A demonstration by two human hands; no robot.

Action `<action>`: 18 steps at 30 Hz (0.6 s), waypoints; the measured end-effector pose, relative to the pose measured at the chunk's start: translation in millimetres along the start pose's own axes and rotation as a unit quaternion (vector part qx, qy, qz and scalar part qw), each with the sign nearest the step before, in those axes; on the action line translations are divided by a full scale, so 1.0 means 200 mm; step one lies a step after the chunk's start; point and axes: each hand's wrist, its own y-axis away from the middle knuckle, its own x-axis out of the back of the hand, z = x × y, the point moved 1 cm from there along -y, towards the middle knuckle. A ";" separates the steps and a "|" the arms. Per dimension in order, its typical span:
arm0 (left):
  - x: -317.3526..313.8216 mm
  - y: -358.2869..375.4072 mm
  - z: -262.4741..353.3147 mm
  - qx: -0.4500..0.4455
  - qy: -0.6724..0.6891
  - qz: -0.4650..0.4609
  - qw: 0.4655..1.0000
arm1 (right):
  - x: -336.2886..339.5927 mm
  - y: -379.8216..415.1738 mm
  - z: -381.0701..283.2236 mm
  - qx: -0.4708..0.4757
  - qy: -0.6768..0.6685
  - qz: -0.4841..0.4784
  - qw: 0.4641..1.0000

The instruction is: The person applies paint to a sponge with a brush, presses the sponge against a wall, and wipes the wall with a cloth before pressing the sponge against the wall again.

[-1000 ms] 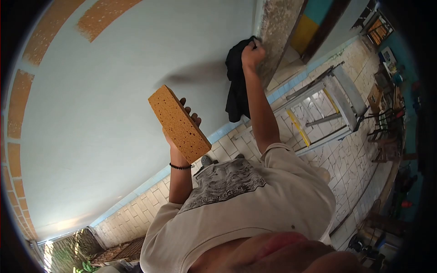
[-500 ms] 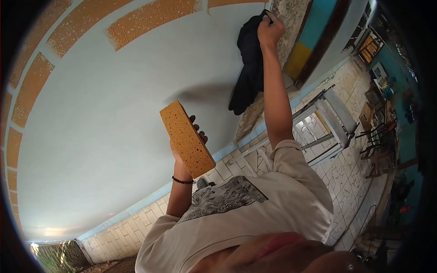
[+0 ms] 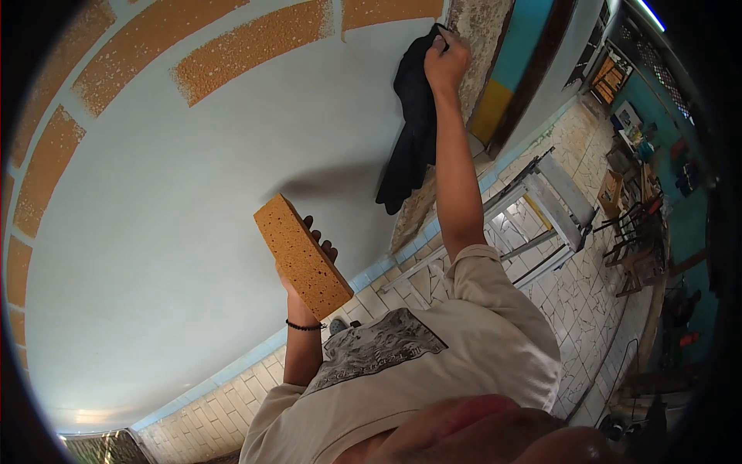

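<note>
My left hand [image 3: 317, 241] grips an orange, porous, brick-shaped block [image 3: 301, 257], held up and tilted in front of the pale blue wall [image 3: 178, 232]. A black bead bracelet [image 3: 305, 325] sits on that wrist. My right hand [image 3: 446, 62] is stretched high and clutches a black cloth [image 3: 410, 131] against the wall's corner, beside a rough unpainted strip [image 3: 479, 27]. The cloth hangs down loosely below the hand. Both arms come out of my beige printed T-shirt [image 3: 433, 363].
Orange brick-pattern patches [image 3: 247, 46] run along the top and left of the wall. Below lies a white tiled floor [image 3: 595, 271] with a metal stepladder frame [image 3: 541, 203] near the wall. Chairs and clutter [image 3: 638, 240] stand at the far right.
My right hand with the black cloth has moved higher along the wall corner. The orange block has shifted slightly left and down in the last half second.
</note>
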 end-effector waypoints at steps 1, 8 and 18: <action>0.00 0.00 0.00 0.001 0.001 0.001 1.000 | 0.00 0.00 -0.01 0.008 0.010 -0.005 1.000; 0.00 0.00 0.04 -0.006 0.009 -0.007 1.000 | 0.00 -0.01 0.00 0.053 0.029 -0.006 0.998; -0.01 0.00 0.08 -0.017 -0.008 0.045 0.999 | 0.03 -0.03 -0.03 0.072 0.014 -0.040 0.996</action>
